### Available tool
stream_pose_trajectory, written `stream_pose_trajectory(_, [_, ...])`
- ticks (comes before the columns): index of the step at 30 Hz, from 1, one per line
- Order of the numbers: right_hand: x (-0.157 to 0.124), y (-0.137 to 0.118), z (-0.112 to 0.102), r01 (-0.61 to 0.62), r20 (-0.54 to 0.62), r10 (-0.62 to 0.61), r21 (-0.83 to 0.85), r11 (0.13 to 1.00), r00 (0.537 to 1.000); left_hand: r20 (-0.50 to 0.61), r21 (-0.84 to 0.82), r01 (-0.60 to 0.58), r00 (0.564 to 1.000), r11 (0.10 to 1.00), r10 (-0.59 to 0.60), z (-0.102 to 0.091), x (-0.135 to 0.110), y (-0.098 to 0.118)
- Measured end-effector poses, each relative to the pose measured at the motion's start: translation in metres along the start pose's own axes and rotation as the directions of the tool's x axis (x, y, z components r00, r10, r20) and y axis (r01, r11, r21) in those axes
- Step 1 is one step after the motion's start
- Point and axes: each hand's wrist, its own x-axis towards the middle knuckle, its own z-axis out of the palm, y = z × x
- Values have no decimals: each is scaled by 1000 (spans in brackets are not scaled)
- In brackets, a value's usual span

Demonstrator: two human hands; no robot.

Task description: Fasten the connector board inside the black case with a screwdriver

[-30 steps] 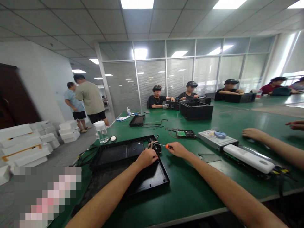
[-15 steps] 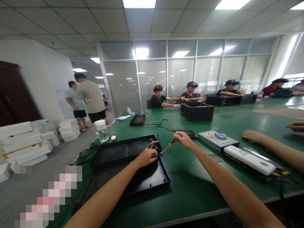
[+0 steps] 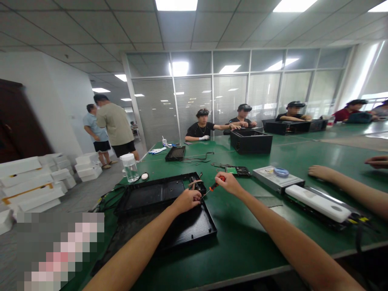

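Note:
My right hand (image 3: 228, 184) grips the handle of a red and black screwdriver (image 3: 214, 186). Its thin shaft slants down to the left, and the tip reaches the fingers of my left hand (image 3: 188, 200). Those fingers are closed at the inner edge of a black plastic casing (image 3: 194, 226); what they pinch, if anything, is hidden. Just beyond them, a bundle of brownish cable (image 3: 196, 184) lies at the casing's corner. A second shallow black panel (image 3: 151, 196) adjoins the casing on the left.
A clear jar (image 3: 130, 167) stands at the table's left edge. To the right lie a grey drive (image 3: 273, 180) and a white device (image 3: 317, 203), beside another person's hand (image 3: 323, 172). A green circuit board (image 3: 232, 170) sits beyond my right hand. Co-workers sit across the green table (image 3: 242, 242).
My right hand has moved slightly left and down, bringing the screwdriver tip to my left fingers. Across the table, a co-worker's gloved hand has drawn back from the black box.

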Motion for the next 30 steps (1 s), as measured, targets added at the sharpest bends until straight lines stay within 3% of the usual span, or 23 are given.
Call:
stream_pose_trajectory(15, [1,-15,-8,54,105,-33,-198,979,994,36,146,-55,998,988,50,-3,3,1])
stream_pose_trajectory(20, [6,-47,-23,99,224,-5,-411,906,975,17,127,-46,999,991,44,-3,1,3])
stream_pose_trajectory(25, [23,-89,-30,212,439,5,-442,872,898,0,83,2,1000,997,-2,-2,0,6])
stream_pose_trajectory(30, [45,-106,-23,212,440,84,-582,785,894,0,63,22,1000,998,-22,-1,0,7])
